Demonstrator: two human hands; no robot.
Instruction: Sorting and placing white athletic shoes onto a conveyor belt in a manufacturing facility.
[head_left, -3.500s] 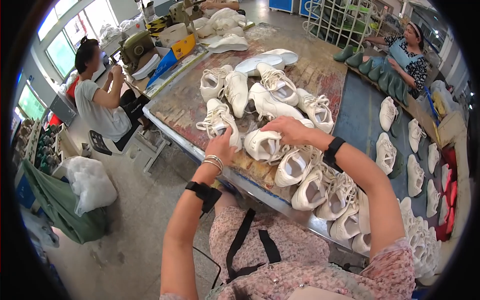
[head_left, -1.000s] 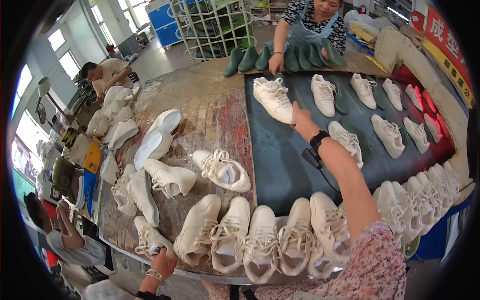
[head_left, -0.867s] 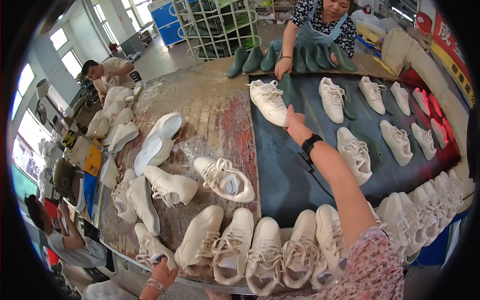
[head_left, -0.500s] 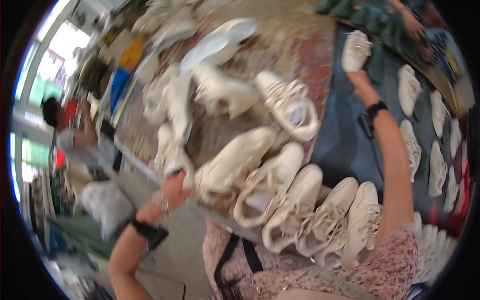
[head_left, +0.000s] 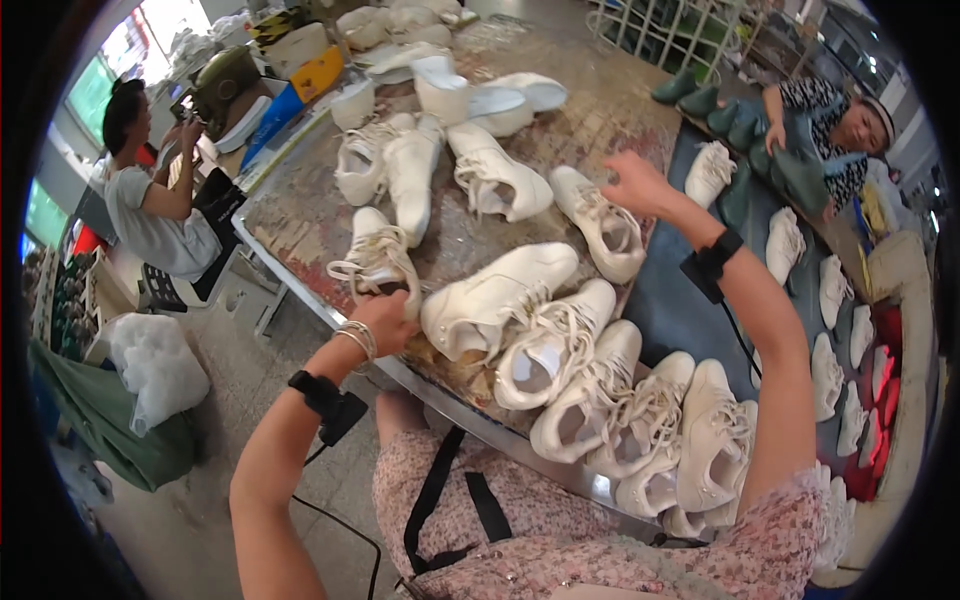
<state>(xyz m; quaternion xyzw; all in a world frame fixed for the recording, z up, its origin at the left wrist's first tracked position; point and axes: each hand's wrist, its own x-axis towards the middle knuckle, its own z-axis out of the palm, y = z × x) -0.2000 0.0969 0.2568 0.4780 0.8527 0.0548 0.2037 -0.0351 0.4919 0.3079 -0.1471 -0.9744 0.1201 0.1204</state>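
Note:
At the table's near left edge, my left hand [head_left: 392, 318] is closed on the heel end of a cream lace-up sneaker [head_left: 378, 250]. My right hand [head_left: 640, 185] is empty, its fingers apart, just above another cream sneaker [head_left: 598, 215] on the table's right side. Beyond that hand, a single sneaker [head_left: 708, 172] rests on the dark belt [head_left: 665, 290]. Between my arms, a sneaker lying on its side [head_left: 490, 300] and a row of several more sneakers [head_left: 555, 345] line the near edge.
More cream shoes [head_left: 500, 175] lie farther back on the worn wooden table [head_left: 590, 90]. Dark green shoe forms [head_left: 735, 120] stand beside a co-worker [head_left: 840, 120] at the far right. Another person [head_left: 160, 200] sits at the left. A white plastic bag [head_left: 155, 370] is on the floor side.
My right hand has let go of a sneaker on the dark belt and come back left over the table. My left hand stays at its sneaker. The whole view has shifted.

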